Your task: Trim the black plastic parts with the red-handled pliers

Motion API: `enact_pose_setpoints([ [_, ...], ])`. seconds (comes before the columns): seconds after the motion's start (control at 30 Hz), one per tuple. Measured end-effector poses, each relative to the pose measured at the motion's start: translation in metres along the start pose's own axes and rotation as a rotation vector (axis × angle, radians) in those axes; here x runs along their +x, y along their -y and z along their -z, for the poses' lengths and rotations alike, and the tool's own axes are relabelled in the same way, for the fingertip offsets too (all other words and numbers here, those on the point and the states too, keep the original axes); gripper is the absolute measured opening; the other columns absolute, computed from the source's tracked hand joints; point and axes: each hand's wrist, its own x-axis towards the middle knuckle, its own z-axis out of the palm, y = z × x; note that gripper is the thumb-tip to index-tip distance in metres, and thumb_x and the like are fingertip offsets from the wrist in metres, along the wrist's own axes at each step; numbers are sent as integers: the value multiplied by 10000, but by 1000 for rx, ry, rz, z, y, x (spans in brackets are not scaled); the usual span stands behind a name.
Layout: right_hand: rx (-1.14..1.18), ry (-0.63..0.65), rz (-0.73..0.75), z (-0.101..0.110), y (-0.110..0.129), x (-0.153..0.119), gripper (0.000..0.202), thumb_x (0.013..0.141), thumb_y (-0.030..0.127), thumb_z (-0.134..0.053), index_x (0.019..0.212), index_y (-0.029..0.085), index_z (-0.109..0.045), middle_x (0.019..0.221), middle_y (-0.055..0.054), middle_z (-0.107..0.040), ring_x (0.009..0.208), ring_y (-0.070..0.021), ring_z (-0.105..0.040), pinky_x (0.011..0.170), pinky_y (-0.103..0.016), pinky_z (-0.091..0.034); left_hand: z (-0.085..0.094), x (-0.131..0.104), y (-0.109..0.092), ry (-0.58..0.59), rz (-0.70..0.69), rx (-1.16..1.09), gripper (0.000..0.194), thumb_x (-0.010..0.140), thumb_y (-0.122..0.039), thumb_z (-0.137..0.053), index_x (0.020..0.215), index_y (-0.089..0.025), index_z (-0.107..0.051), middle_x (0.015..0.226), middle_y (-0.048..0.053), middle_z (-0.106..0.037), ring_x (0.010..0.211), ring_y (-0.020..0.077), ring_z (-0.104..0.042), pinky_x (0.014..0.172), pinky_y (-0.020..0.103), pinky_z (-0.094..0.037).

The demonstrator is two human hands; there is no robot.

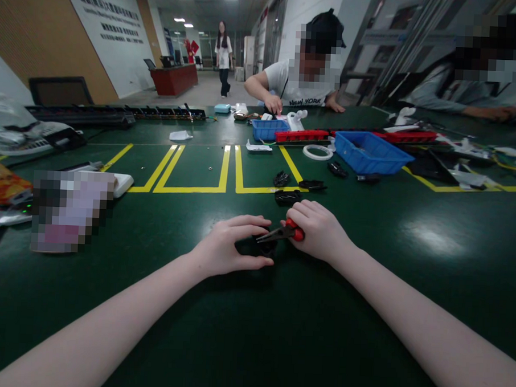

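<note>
My right hand (318, 230) is closed round the red handles of a pair of needle-nose pliers (277, 235). The pliers' narrow dark jaws point left toward my left hand (225, 243). Between the thumb and fingers of that hand sits a small black plastic part (266, 249), partly covered by the fingers and dim against the table. The jaw tips are at or just over this part; whether they grip it I cannot tell. Just beyond my hands lie similar black parts, among them one curved piece (287, 197) and another (312, 185).
A blue bin (371, 154) stands beyond my right hand, near a white ring (318, 153) and a long red strip (301, 136). Yellow tape (190, 189) marks the green table (341, 345). A person (306, 76) works across from me; a white-edged device (123, 185) lies left.
</note>
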Motion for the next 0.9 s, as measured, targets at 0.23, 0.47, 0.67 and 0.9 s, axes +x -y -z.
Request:
enact_pose_setpoints([
  [0.23, 8, 17, 8, -4, -6, 1, 51, 796, 152, -568, 774, 196, -552, 774, -71, -597, 744, -211, -489, 692, -338, -368, -1, 0, 0, 5, 24, 3, 437, 796, -351, -793, 1176, -171, -673, 1271, 132, -672, 1219, 290, -631, 1041, 492, -542],
  [0.47, 16, 18, 18, -5, -8, 0, 49, 813, 165, -560, 774, 191, -547, 768, -68, -587, 740, -209, -488, 690, -332, -370, -1, 0, -1, 14, 26, -10, 439, 801, -343, -788, 1180, -158, -669, 1259, 135, -674, 1210, 282, -635, 1039, 479, -542],
  [0.67, 15, 40, 31, -2, -6, 1, 41, 801, 155, -571, 778, 187, -559, 781, -73, -602, 749, -211, -496, 692, -335, -371, -2, 1, 0, 42, 54, -18, 390, 795, -357, -791, 1121, -168, -692, 1283, 132, -650, 1168, 282, -650, 1018, 478, -552],
  [0.9, 11, 60, 35, 0, -4, 2, 40, 798, 144, -562, 795, 179, -582, 794, -87, -619, 754, -222, -508, 695, -351, -381, -1, 1, 1, 87, 67, 8, 400, 786, -387, -794, 1111, -185, -679, 1272, 124, -627, 1156, 289, -640, 978, 488, -567],
])
